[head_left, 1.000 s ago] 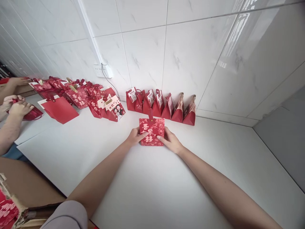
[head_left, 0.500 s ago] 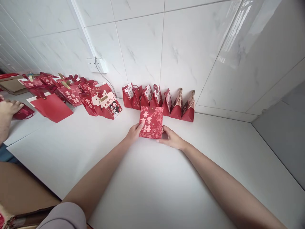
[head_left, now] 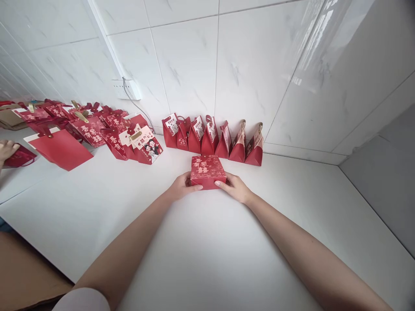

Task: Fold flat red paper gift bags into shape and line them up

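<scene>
Head view, held piece: red, flat-topped paper gift box (head_left: 207,167) with pale lettering and floral print on the upward face, plain red on the near side; placed between both hands, above or on the smooth white tabletop (head_left: 201,242), contact of underside impossible to tell.

Left hand (head_left: 181,187): gripping the box's left side, thumb across the lower front corner, other fingers largely hidden.

Right hand (head_left: 236,188): gripping the right side, thumb tip on the plain front, other fingers largely hidden.

Lie of the box: directly between the two sets of fingers, front edge running crosswise from hand to hand; top nearly square, long axis hard to tell; neither hand nearer, both touching.

Back row: seven tapered red card boxes (head_left: 209,146) with strap tops, upright side by side along the white marbled wall (head_left: 188,56), just beyond the held box.

Left cluster: many red printed paper boxes (head_left: 92,129) with ribbon and gold tabs, crowded together.

Left edge: co-worker's hand (head_left: 7,150) at a glossy dark-red bag (head_left: 20,156).

Lower left: brown cardboard carton (head_left: 29,272).
</scene>
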`<action>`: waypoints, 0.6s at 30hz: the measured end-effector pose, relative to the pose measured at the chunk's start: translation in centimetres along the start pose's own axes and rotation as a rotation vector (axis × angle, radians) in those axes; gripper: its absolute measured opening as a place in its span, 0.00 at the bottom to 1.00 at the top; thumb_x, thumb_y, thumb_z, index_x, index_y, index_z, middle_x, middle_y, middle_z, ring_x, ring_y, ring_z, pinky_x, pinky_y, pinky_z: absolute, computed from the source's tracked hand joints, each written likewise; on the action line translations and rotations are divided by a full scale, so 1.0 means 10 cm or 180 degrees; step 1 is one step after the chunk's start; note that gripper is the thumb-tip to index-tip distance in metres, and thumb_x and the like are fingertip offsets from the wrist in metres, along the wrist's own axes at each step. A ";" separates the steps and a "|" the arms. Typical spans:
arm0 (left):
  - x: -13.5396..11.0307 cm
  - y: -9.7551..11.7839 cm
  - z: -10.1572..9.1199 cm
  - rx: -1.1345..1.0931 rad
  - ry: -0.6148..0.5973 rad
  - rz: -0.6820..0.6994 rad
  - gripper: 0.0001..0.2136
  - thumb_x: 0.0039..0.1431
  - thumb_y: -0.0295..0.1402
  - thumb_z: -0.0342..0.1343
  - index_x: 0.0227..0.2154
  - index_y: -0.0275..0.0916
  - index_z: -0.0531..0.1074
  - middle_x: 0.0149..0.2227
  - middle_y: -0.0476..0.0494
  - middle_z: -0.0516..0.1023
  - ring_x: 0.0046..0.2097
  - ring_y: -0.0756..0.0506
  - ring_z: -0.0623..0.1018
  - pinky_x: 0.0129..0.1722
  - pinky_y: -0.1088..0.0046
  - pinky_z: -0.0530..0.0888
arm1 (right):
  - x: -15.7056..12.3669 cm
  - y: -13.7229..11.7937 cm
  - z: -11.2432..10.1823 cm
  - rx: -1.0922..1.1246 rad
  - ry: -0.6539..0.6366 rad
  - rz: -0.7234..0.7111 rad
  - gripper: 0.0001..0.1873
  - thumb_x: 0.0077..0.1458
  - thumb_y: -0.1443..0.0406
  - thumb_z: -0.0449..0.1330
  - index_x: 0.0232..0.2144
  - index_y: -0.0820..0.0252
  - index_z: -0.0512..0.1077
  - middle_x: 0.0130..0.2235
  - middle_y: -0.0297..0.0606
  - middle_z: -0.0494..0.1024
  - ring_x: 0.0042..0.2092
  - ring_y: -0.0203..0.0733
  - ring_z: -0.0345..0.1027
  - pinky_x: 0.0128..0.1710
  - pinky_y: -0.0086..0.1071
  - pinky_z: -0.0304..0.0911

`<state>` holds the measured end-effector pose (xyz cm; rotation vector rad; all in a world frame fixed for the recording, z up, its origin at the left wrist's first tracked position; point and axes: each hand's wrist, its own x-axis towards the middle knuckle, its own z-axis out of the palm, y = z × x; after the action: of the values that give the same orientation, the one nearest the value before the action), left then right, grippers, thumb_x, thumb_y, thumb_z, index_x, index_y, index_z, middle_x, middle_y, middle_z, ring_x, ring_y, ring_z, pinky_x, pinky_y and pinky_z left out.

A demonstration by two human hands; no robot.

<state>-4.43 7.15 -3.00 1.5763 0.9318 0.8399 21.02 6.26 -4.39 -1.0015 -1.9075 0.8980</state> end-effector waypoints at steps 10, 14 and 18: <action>-0.11 0.04 -0.02 0.2141 0.1000 0.0746 0.17 0.58 0.46 0.54 0.22 0.37 0.70 0.18 0.52 0.61 0.21 0.53 0.60 0.23 0.74 0.59 | -0.09 -0.16 0.10 -0.1014 0.0259 0.0046 0.23 0.65 0.45 0.47 0.38 0.53 0.71 0.28 0.36 0.77 0.30 0.48 0.71 0.32 0.37 0.62; -0.12 0.11 0.04 0.2386 0.1216 0.0973 0.20 0.60 0.44 0.51 0.17 0.38 0.59 0.17 0.53 0.55 0.21 0.53 0.56 0.23 0.74 0.56 | -0.10 -0.20 0.13 -0.1474 0.0324 0.0078 0.25 0.57 0.40 0.55 0.34 0.54 0.70 0.22 0.36 0.73 0.25 0.47 0.68 0.29 0.36 0.58; -0.13 0.14 0.08 0.2557 0.1342 0.1350 0.20 0.61 0.41 0.50 0.17 0.39 0.53 0.16 0.54 0.51 0.21 0.53 0.53 0.22 0.74 0.55 | -0.10 -0.19 0.15 -0.1371 0.0410 0.0136 0.26 0.60 0.41 0.51 0.29 0.54 0.68 0.23 0.36 0.72 0.25 0.45 0.68 0.28 0.35 0.58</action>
<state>-4.05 5.49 -1.86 2.3998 1.3660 1.2110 19.52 4.20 -3.76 -1.3200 -2.0169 0.4359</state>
